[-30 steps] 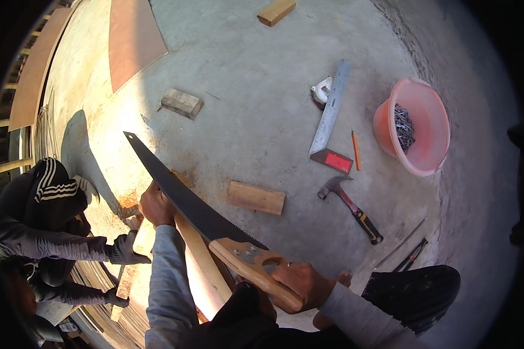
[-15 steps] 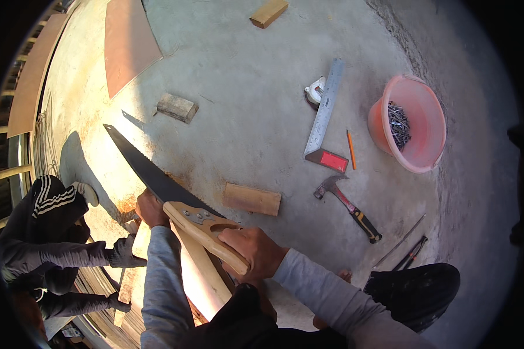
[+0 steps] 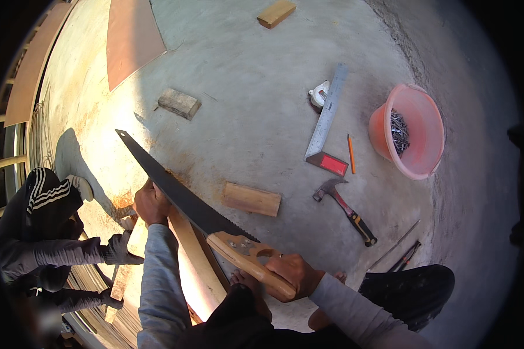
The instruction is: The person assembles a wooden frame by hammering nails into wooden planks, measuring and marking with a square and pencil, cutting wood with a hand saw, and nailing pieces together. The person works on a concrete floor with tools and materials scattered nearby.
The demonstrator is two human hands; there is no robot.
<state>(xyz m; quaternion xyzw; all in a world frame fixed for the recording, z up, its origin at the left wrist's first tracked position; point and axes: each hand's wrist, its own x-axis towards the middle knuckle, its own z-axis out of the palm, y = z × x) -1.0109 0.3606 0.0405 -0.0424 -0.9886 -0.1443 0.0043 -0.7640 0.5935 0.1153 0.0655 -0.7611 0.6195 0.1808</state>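
Note:
My right hand (image 3: pixel 294 274) is wrapped around the wooden handle of a handsaw (image 3: pixel 183 195). The long dark blade slants up to the far left, its toothed edge on the upper right side. Beneath the blade, a pale wooden beam (image 3: pixel 199 264) runs toward my body, sunlit on top. My left hand (image 3: pixel 152 203) grips the beam's far end, just left of the blade; some of its fingers are hidden. From this angle I cannot tell whether the teeth touch the wood. A short wood block (image 3: pixel 251 199) lies on the floor right of the blade.
On the concrete floor lie a claw hammer (image 3: pixel 346 210), try square (image 3: pixel 327 122), tape measure (image 3: pixel 318 96), pencil (image 3: pixel 351 154) and pincers (image 3: pixel 406 256). A pink bucket (image 3: pixel 378 131) holds nails. More blocks (image 3: pixel 179 103) lie farther off. At left, a co-worker's gloved hand (image 3: pixel 119 247) holds timber.
My right hand has drawn the handsaw back toward the lower right, and the blade's tip has come along. My left hand stays at the beam's end.

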